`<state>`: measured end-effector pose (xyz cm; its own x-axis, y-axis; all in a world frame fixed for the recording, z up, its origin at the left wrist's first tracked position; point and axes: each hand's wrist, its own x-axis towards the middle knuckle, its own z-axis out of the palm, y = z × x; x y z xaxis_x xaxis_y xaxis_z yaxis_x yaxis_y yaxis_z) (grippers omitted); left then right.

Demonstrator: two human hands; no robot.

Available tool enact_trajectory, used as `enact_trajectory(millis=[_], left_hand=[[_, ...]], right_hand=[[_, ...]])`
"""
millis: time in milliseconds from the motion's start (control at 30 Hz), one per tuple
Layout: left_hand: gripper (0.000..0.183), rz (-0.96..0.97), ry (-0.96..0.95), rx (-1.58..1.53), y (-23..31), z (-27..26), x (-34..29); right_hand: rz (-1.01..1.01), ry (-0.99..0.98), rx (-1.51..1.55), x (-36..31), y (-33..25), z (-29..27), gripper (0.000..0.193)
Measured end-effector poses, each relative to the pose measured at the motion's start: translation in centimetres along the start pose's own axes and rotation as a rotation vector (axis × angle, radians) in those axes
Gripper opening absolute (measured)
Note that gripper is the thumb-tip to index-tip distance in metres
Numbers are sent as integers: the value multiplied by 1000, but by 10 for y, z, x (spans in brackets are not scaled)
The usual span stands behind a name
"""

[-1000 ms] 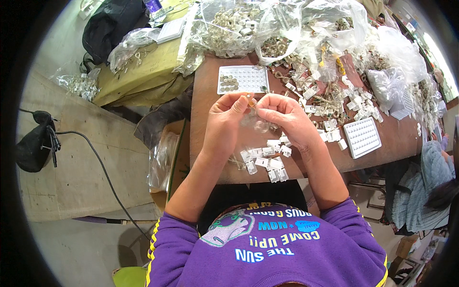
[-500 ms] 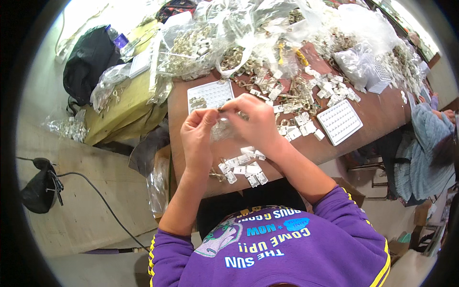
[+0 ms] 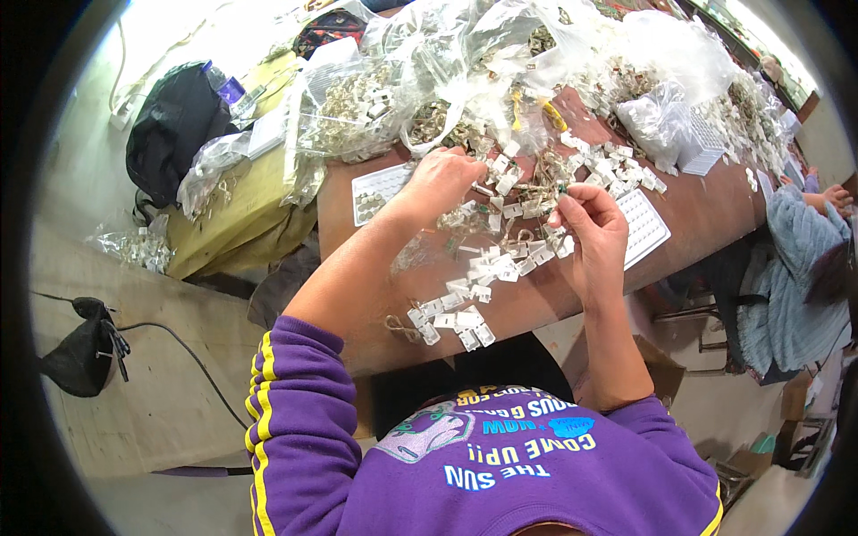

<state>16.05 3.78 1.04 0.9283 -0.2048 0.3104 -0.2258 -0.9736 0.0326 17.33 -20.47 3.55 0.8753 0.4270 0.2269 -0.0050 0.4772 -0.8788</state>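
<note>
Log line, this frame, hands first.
left hand: at loose parts, grip unclear | right hand: pinching small green part | white tray: beside right hand

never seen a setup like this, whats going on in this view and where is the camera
There's no machine here: these are a person's bare hands, seen from above by a wide fisheye camera on their head, which bends straight edges. The right hand pinches a small dark greenish piece between its fingers. The left hand is by a heap of small white plastic and metal parts; whether it holds anything is hidden. The brown table also bears two white rectangular plastic trays and clear plastic bags.
</note>
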Motion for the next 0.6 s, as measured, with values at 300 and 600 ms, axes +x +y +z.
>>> enact_trajectory(millis=[300,600], left_hand=[[24,-680,249,-1431,21,-27,-52],[22,-668,727,-1934,72,-42,-122]], right_hand=[[331,-265,25,14,20,36,13],[567,-496,86,13,42,80,14]])
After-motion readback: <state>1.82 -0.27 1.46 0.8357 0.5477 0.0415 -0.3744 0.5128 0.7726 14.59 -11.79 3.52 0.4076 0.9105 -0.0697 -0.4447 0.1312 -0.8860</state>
